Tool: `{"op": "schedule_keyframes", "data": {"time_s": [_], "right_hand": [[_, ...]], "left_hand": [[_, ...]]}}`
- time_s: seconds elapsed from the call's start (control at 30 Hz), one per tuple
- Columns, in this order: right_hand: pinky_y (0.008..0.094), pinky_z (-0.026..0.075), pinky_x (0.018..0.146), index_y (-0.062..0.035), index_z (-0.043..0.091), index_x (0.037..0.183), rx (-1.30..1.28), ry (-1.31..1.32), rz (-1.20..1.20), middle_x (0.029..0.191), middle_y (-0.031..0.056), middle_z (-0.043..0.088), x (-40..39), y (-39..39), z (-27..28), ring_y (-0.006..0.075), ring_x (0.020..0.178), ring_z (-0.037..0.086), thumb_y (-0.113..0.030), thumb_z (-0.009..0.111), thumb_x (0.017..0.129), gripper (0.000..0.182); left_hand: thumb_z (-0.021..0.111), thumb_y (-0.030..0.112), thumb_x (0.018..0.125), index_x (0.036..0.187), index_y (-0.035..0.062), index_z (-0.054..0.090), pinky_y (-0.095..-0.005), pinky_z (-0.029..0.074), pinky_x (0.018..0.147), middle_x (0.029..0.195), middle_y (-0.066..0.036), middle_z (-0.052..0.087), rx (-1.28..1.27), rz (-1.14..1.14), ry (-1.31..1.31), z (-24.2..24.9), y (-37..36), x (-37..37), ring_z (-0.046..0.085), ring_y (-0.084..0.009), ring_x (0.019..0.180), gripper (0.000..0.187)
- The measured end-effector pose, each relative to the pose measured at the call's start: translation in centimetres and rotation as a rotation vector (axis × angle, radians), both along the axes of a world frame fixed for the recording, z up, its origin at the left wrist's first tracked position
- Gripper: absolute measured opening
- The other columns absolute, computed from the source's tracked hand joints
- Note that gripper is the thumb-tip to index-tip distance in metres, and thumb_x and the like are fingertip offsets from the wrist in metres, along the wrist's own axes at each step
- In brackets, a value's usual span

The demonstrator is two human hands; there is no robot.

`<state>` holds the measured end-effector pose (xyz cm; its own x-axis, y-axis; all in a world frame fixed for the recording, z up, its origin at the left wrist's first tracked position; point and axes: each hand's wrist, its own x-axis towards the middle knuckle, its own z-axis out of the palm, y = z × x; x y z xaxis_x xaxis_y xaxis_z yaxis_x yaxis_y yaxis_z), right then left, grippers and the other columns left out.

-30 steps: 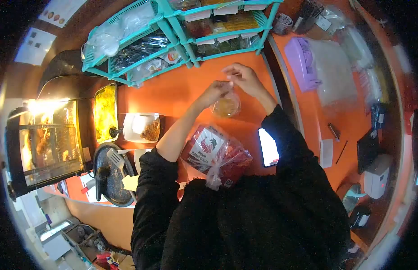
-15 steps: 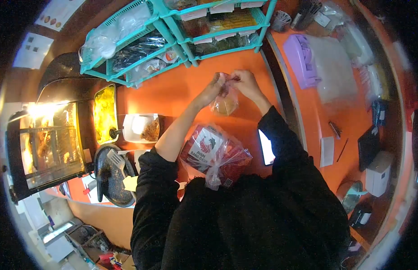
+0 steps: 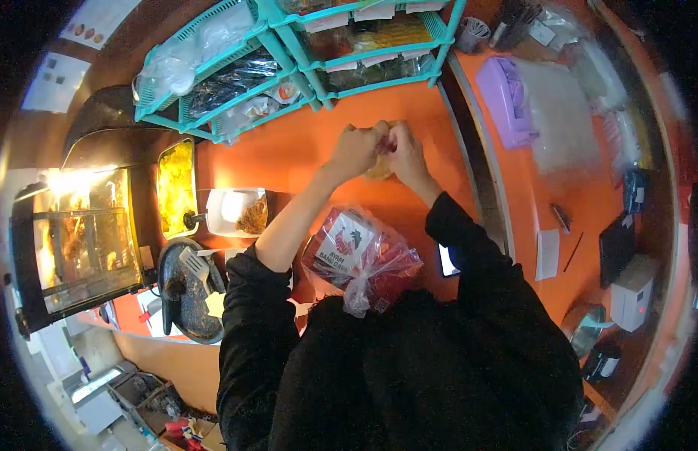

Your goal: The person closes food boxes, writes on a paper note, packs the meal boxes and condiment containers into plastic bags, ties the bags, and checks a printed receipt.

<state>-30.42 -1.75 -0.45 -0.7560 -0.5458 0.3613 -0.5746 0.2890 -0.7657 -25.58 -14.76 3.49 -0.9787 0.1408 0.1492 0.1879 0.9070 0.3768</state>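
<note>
Over the orange counter (image 3: 289, 161), my left hand (image 3: 357, 150) and my right hand (image 3: 407, 156) meet with fingers closed on the gathered neck of a small clear plastic bag. The lower part of this plastic bag (image 3: 379, 169), with something pale tan inside, shows beneath the hands; the rest is hidden by them. Nearer my body lies a red box (image 3: 398, 263) with a printed white label, wrapped in a knotted clear bag (image 3: 356, 295). A phone (image 3: 448, 261) with a lit screen lies beside my right sleeve, partly covered by it.
Turquoise racks (image 3: 326, 94) of packets stand at the back. Leftward are a yellow-filled tray (image 3: 176, 188), a white container (image 3: 223, 213), a dark round pan (image 3: 187, 301) with a spatula (image 3: 195, 263), and a lit glass cabinet (image 3: 86, 240). A purple dispenser (image 3: 503, 105) stands right.
My hands have turned and drawn closer together at the bag's neck, covering more of the small bag. My right forearm has shifted slightly toward my body, covering more of the phone.
</note>
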Motion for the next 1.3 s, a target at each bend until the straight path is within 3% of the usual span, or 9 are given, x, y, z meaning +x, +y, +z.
{"op": "schedule_keyframes", "data": {"time_s": [0.37, 0.47, 0.6, 0.73, 0.8, 0.9, 1.03, 1.1, 1.3], "right_hand": [[0.0308, 0.045, 0.053, -0.0063, 0.057, 0.083, 0.267, 0.101, 0.073, 0.070, 0.0092, 0.058, -2.2, -0.2, 0.1, 0.0222, 0.063, 0.058, -0.013, 0.057, 0.070, 0.015], [0.0259, 0.043, 0.058, -0.0012, 0.062, 0.083, -0.061, -0.797, 0.334, 0.071, 0.0025, 0.061, -3.5, 1.1, 0.2, 0.0126, 0.064, 0.056, -0.009, 0.057, 0.067, 0.019], [0.0264, 0.043, 0.057, -0.0012, 0.063, 0.077, -0.196, -0.777, 0.010, 0.069, 0.0034, 0.061, -4.5, 0.7, -3.8, 0.0140, 0.064, 0.057, -0.010, 0.058, 0.068, 0.014], [0.0205, 0.038, 0.048, -0.0058, 0.064, 0.083, 0.222, -0.176, -0.193, 0.073, 0.0000, 0.061, -5.6, 0.9, -4.9, 0.0069, 0.059, 0.053, -0.013, 0.060, 0.072, 0.013], [0.0200, 0.037, 0.047, -0.0058, 0.063, 0.083, 0.258, -0.226, -0.158, 0.074, 0.0001, 0.061, -5.4, 1.0, -4.6, 0.0061, 0.059, 0.053, -0.013, 0.061, 0.072, 0.013], [0.0257, 0.043, 0.055, -0.0032, 0.062, 0.076, -0.044, -0.890, 0.153, 0.070, 0.0021, 0.062, -5.8, 1.3, -4.1, 0.0117, 0.065, 0.057, -0.013, 0.061, 0.070, 0.012], [0.0184, 0.037, 0.049, -0.0045, 0.061, 0.083, -0.329, -0.884, 0.185, 0.076, 0.0015, 0.062, -4.2, 1.1, -2.7, 0.0042, 0.060, 0.052, -0.012, 0.062, 0.072, 0.014], [0.0181, 0.037, 0.050, -0.0041, 0.061, 0.082, -0.409, -0.881, 0.171, 0.076, 0.0010, 0.062, -3.9, 0.6, -2.8, 0.0039, 0.059, 0.051, -0.011, 0.062, 0.072, 0.013], [0.0209, 0.041, 0.060, -0.0007, 0.060, 0.083, -0.108, -0.726, 0.120, 0.079, 0.0021, 0.061, -3.1, 0.3, -1.2, 0.0070, 0.065, 0.053, -0.011, 0.060, 0.075, 0.013]], "left_hand": [[0.053, 0.009, 0.064, 0.075, 0.0059, 0.048, -0.0350, 0.041, 0.068, 0.081, -0.007, 0.047, -0.098, -0.200, 0.431, -1.4, -1.1, 1.3, 0.050, -0.0241, 0.078, 0.012], [0.054, 0.006, 0.062, 0.077, 0.0053, 0.049, -0.0348, 0.043, 0.069, 0.082, -0.009, 0.049, -0.038, -0.212, 0.415, -1.7, -1.4, 1.4, 0.050, -0.0260, 0.080, 0.015], [0.058, 0.005, 0.057, 0.078, 0.0060, 0.049, -0.0350, 0.045, 0.066, 0.080, -0.009, 0.053, -0.050, -0.412, 0.432, -0.6, -0.7, 2.1, 0.051, -0.0263, 0.080, 0.023], [0.062, 0.007, 0.057, 0.078, 0.0056, 0.050, -0.0361, 0.044, 0.061, 0.082, -0.010, 0.055, 0.086, -0.404, 0.311, -2.9, -1.4, 3.7, 0.054, -0.0261, 0.076, 0.024], [0.060, 0.008, 0.067, 0.080, 0.0036, 0.051, -0.0357, 0.043, 0.059, 0.073, -0.011, 0.056, 0.355, 0.173, -0.044, -2.9, -1.4, 4.4, 0.055, -0.0277, 0.067, 0.016], [0.056, 0.010, 0.075, 0.081, 0.0022, 0.053, -0.0336, 0.042, 0.057, 0.069, -0.012, 0.056, 0.518, 0.379, -0.185, -2.2, -1.6, 4.1, 0.055, -0.0255, 0.062, 0.010], [0.054, 0.011, 0.076, 0.079, 0.0020, 0.052, -0.0279, 0.043, 0.056, 0.069, -0.008, 0.056, 0.627, 0.309, -0.176, -4.6, -1.9, 3.3, 0.053, -0.0155, 0.061, 0.010], [0.054, 0.010, 0.075, 0.081, 0.0004, 0.054, -0.0270, 0.043, 0.060, 0.072, -0.006, 0.058, 1.194, 0.184, -0.192, -4.9, -1.4, 2.8, 0.054, -0.0135, 0.065, 0.011], [0.059, 0.007, 0.071, 0.083, -0.0014, 0.058, -0.0237, 0.043, 0.056, 0.070, -0.006, 0.059, 0.999, 0.403, -0.161, -4.0, -0.2, 1.1, 0.053, -0.0108, 0.061, 0.014]]}}
